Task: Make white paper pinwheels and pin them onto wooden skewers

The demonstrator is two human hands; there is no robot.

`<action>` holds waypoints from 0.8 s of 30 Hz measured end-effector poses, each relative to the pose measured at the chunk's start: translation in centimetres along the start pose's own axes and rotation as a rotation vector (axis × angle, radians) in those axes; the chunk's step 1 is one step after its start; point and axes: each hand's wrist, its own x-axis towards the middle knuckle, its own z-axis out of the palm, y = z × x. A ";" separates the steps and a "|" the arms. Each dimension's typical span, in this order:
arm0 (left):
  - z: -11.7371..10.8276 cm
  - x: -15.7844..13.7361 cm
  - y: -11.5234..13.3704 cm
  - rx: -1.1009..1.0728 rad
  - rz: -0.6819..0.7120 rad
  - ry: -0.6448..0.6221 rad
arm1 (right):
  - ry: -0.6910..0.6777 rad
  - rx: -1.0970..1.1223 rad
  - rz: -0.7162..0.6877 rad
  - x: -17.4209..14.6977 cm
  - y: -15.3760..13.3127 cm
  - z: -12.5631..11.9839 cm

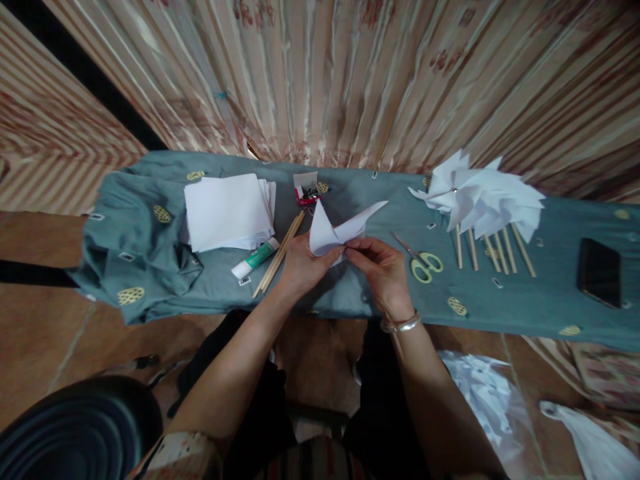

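Note:
A white paper pinwheel (324, 230) with curled, pointed blades is held between my two hands over the cloth. My left hand (307, 263) grips its left side, thumb toward the centre. On the other side my right hand (383, 267) pinches the paper near the centre; anything small between those fingertips is hidden. Green-handled scissors (423, 262) lie just right of my right hand. Left of my left hand are several wooden sticks (280, 257) and a green and white glue stick (255, 259). Behind the paper stands an opened small red and white box (307, 190) of dark pins or tacks.
A stack of white paper (227, 212) lies at the left of the cloth-covered table (350, 303). Finished-looking pinwheels on sticks (493, 197) overlap at the right, beside a dark phone (599, 272). A clear bag of paper scraps (485, 393) and a black round stool (75, 427) are below.

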 end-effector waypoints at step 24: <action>-0.1 -0.1 -0.4 -0.099 -0.007 -0.049 | 0.061 -0.352 -0.083 -0.9 -0.9 0.2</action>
